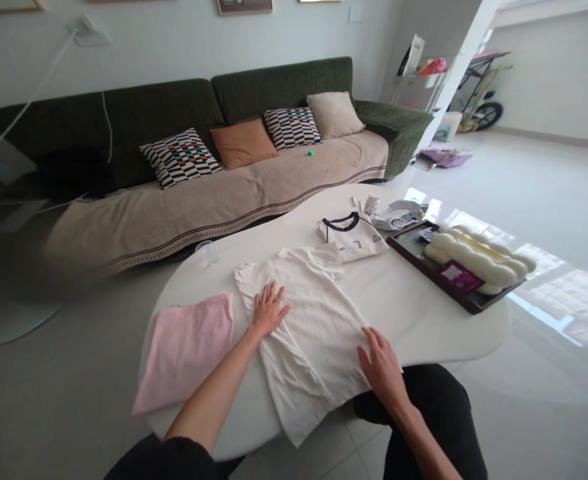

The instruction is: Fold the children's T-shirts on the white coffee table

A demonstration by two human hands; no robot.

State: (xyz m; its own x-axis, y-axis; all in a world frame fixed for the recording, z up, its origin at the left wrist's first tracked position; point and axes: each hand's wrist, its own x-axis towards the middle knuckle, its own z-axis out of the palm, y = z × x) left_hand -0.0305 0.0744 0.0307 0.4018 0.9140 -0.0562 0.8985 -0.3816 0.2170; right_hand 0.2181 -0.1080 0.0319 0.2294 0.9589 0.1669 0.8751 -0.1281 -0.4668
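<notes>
A white T-shirt [319, 313] lies spread on the white table [424, 333], its lower end hanging over the near edge. My left hand [270, 310] rests flat on the shirt's left side, fingers spread. At the shirt's right edge is my right hand [381, 363], fingers stretched out and thumb apart, touching the cloth or just over it. Left of the shirt a pink folded garment [187, 353] lies flat. Beyond it sits a folded white shirt with a dark collar [357, 240] and a printed 7.
A dark tray [454, 293] on the table's right holds a cream puffy object [479, 257] and a purple card. Behind it lies a crumpled plastic bag [399, 215]. A clear cup [207, 253] stands at the far left edge. A green sofa [284, 80] with cushions runs behind.
</notes>
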